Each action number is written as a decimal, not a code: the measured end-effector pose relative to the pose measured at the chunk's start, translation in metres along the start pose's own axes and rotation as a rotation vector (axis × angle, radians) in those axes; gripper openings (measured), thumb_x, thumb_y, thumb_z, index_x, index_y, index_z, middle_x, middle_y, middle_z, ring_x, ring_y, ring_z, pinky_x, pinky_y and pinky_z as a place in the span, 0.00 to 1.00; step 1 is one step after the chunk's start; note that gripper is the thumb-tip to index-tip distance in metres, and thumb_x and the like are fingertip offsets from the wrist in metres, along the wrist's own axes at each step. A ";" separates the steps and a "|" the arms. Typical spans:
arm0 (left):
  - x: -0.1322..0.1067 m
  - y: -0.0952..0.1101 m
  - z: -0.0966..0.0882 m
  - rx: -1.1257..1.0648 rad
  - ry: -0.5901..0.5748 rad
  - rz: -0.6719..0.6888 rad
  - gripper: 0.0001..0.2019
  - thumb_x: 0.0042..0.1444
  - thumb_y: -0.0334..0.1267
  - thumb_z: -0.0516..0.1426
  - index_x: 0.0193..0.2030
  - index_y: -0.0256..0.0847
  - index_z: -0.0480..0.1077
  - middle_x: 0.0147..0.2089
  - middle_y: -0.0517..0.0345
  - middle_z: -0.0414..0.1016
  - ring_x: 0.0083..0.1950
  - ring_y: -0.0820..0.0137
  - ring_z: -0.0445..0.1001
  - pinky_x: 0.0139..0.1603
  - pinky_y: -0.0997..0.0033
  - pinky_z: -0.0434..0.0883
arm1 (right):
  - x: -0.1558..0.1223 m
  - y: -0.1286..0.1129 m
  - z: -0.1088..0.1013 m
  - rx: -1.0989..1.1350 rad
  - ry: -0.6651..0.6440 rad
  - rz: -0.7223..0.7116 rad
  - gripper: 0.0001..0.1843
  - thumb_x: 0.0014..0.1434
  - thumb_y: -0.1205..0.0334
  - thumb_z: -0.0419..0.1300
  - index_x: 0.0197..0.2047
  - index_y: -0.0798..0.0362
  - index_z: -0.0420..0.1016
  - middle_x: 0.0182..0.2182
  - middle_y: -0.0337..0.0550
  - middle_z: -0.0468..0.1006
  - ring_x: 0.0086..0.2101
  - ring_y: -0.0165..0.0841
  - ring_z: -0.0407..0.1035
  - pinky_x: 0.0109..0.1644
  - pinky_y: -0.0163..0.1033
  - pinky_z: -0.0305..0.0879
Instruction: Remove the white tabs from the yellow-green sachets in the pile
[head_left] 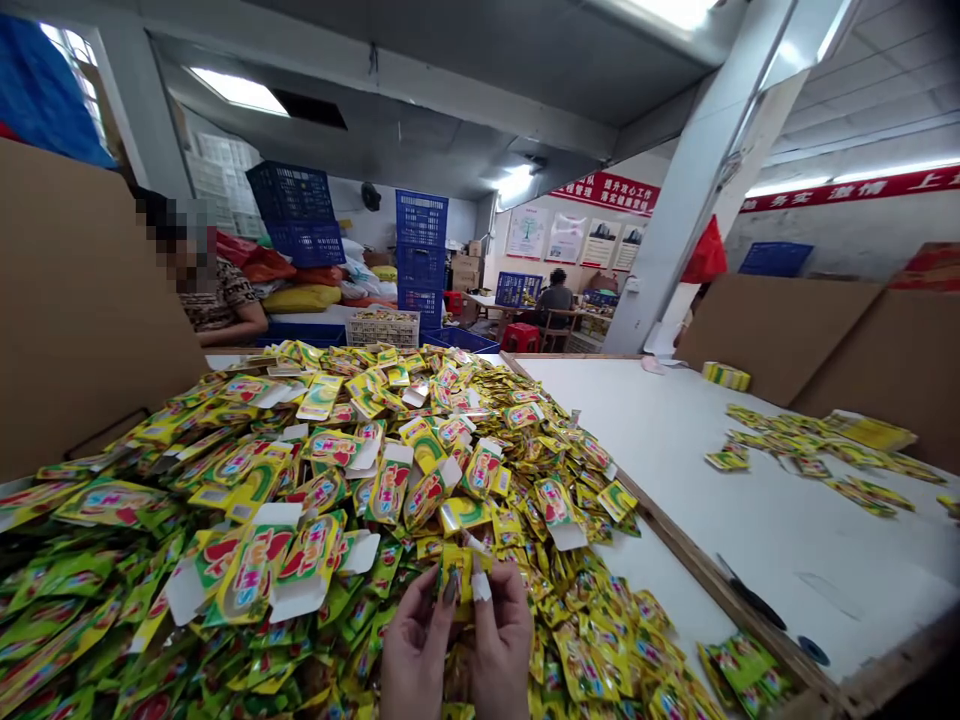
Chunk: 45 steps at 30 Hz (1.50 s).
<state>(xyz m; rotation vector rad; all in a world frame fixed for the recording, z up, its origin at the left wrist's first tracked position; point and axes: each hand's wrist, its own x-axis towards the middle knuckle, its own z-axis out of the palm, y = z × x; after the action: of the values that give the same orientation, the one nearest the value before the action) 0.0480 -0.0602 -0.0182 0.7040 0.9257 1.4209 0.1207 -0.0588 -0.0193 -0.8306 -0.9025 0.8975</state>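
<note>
At the near edge of a large heap, my left hand (418,622) and my right hand (501,618) are close together, thumbs side by side. Between their fingertips they pinch a small yellow packet (456,572); the fingers cover much of it, so I cannot tell whether it is a sachet or a carton. White tape wraps my right thumb. Just beyond lie printed yellow cartons (390,484), several with white end flaps raised. Green sachets (330,632) spread to the left of my hands and yellow sachets (589,655) to the right.
A wooden strip (675,550) divides the heap's table from a white tabletop (637,420) on the right. Scissors (754,595) and a roll of tape (812,650) lie by it. A cardboard panel (82,310) stands at left, with a person (225,300) behind it. Blue crates (421,255) are stacked beyond.
</note>
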 end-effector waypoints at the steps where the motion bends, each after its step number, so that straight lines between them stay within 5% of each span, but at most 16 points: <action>1: 0.000 0.000 0.003 0.037 0.001 0.024 0.24 0.41 0.51 0.63 0.43 0.40 0.71 0.43 0.51 0.77 0.46 0.59 0.74 0.47 0.64 0.72 | 0.000 -0.002 -0.003 0.032 0.022 0.008 0.15 0.56 0.51 0.58 0.44 0.47 0.64 0.43 0.43 0.73 0.43 0.36 0.69 0.46 0.38 0.66; 5: 0.004 0.001 0.007 0.321 -0.060 0.218 0.20 0.47 0.53 0.58 0.40 0.39 0.73 0.41 0.49 0.75 0.46 0.59 0.73 0.48 0.61 0.71 | 0.005 -0.013 -0.020 0.085 -0.117 0.135 0.23 0.52 0.54 0.63 0.50 0.48 0.64 0.46 0.45 0.72 0.47 0.37 0.66 0.50 0.41 0.63; 10: 0.048 0.033 0.001 1.064 -0.179 0.687 0.17 0.61 0.44 0.45 0.51 0.42 0.65 0.54 0.48 0.63 0.58 0.62 0.59 0.58 0.58 0.60 | 0.017 -0.031 -0.053 -0.020 -0.196 0.266 0.19 0.50 0.52 0.64 0.41 0.54 0.70 0.23 0.39 0.73 0.21 0.31 0.67 0.25 0.35 0.66; 11: 0.065 0.044 -0.001 1.254 -0.155 0.706 0.18 0.61 0.44 0.43 0.55 0.41 0.61 0.55 0.47 0.62 0.59 0.63 0.57 0.58 0.58 0.59 | 0.020 -0.035 -0.060 -0.049 -0.186 0.256 0.18 0.49 0.53 0.65 0.40 0.54 0.71 0.22 0.37 0.72 0.19 0.28 0.64 0.23 0.33 0.63; 15: 0.126 0.080 -0.007 1.437 -0.220 0.665 0.22 0.49 0.48 0.57 0.49 0.40 0.65 0.49 0.47 0.67 0.54 0.52 0.60 0.54 0.49 0.56 | 0.029 -0.050 -0.080 -0.168 -0.166 0.276 0.17 0.46 0.52 0.67 0.35 0.55 0.74 0.22 0.36 0.70 0.17 0.23 0.56 0.20 0.28 0.55; 19: 0.137 0.087 -0.005 1.530 -0.315 0.656 0.19 0.38 0.50 0.63 0.35 0.41 0.67 0.39 0.53 0.68 0.47 0.53 0.63 0.49 0.52 0.58 | 0.030 -0.057 -0.084 -0.218 -0.147 0.310 0.18 0.45 0.50 0.67 0.35 0.55 0.75 0.25 0.41 0.74 0.23 0.30 0.64 0.27 0.32 0.61; 22: 0.121 0.086 -0.005 1.539 -0.353 0.654 0.14 0.45 0.49 0.58 0.29 0.42 0.63 0.38 0.55 0.66 0.46 0.56 0.63 0.48 0.56 0.58 | 0.031 -0.061 -0.084 -0.215 -0.191 0.284 0.17 0.46 0.50 0.66 0.35 0.54 0.75 0.29 0.44 0.76 0.32 0.37 0.68 0.38 0.38 0.64; 25: 0.106 0.082 -0.006 1.499 -0.423 0.593 0.10 0.52 0.46 0.51 0.33 0.43 0.61 0.37 0.57 0.67 0.43 0.62 0.67 0.44 0.65 0.62 | 0.037 -0.066 -0.085 -0.301 -0.246 0.230 0.16 0.47 0.52 0.65 0.36 0.53 0.75 0.31 0.44 0.76 0.33 0.37 0.68 0.39 0.38 0.64; 29: 0.104 0.068 -0.001 1.429 -0.365 0.483 0.23 0.49 0.47 0.55 0.49 0.39 0.54 0.44 0.48 0.67 0.47 0.58 0.69 0.43 0.64 0.65 | 0.045 -0.070 -0.078 -0.303 -0.282 0.209 0.16 0.49 0.54 0.64 0.40 0.53 0.74 0.33 0.44 0.76 0.34 0.37 0.68 0.41 0.39 0.65; 32: 0.111 0.062 0.006 1.375 -0.268 0.439 0.28 0.45 0.42 0.58 0.51 0.36 0.52 0.40 0.46 0.68 0.44 0.53 0.71 0.42 0.59 0.65 | 0.045 -0.069 -0.073 -0.266 -0.280 0.198 0.18 0.48 0.54 0.65 0.41 0.53 0.74 0.34 0.45 0.76 0.36 0.38 0.69 0.43 0.41 0.65; 36: 0.107 0.067 0.006 1.221 -0.298 0.447 0.12 0.45 0.38 0.55 0.37 0.41 0.59 0.38 0.53 0.69 0.43 0.59 0.70 0.43 0.63 0.66 | 0.043 -0.069 -0.079 -0.266 -0.243 0.218 0.17 0.49 0.52 0.64 0.40 0.54 0.73 0.28 0.42 0.75 0.25 0.32 0.66 0.30 0.35 0.66; 38: 0.092 0.069 0.002 1.105 -0.382 0.424 0.08 0.49 0.37 0.51 0.38 0.42 0.59 0.40 0.55 0.70 0.42 0.65 0.70 0.42 0.68 0.67 | 0.044 -0.078 -0.079 -0.256 -0.231 0.218 0.17 0.50 0.52 0.63 0.40 0.53 0.71 0.24 0.37 0.71 0.19 0.27 0.61 0.21 0.31 0.61; 42: 0.044 0.062 0.003 0.710 -0.640 0.094 0.13 0.49 0.40 0.52 0.42 0.41 0.63 0.39 0.55 0.72 0.38 0.67 0.71 0.42 0.69 0.68 | 0.047 -0.106 -0.053 -0.214 -0.248 0.122 0.15 0.50 0.54 0.63 0.40 0.51 0.69 0.23 0.34 0.65 0.17 0.24 0.56 0.17 0.28 0.56; 45: 0.013 0.057 0.012 0.422 -0.641 -0.180 0.18 0.40 0.45 0.63 0.36 0.39 0.66 0.33 0.58 0.70 0.34 0.68 0.69 0.39 0.69 0.67 | 0.051 -0.116 -0.027 -0.239 -0.342 -0.006 0.10 0.52 0.59 0.62 0.37 0.51 0.69 0.29 0.38 0.67 0.26 0.29 0.62 0.27 0.31 0.62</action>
<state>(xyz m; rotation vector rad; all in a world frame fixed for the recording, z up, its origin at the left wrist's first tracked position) 0.0292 -0.0428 0.0352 1.2651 0.7494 0.7574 0.1950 -0.0639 0.0869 -0.8916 -1.3292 0.9550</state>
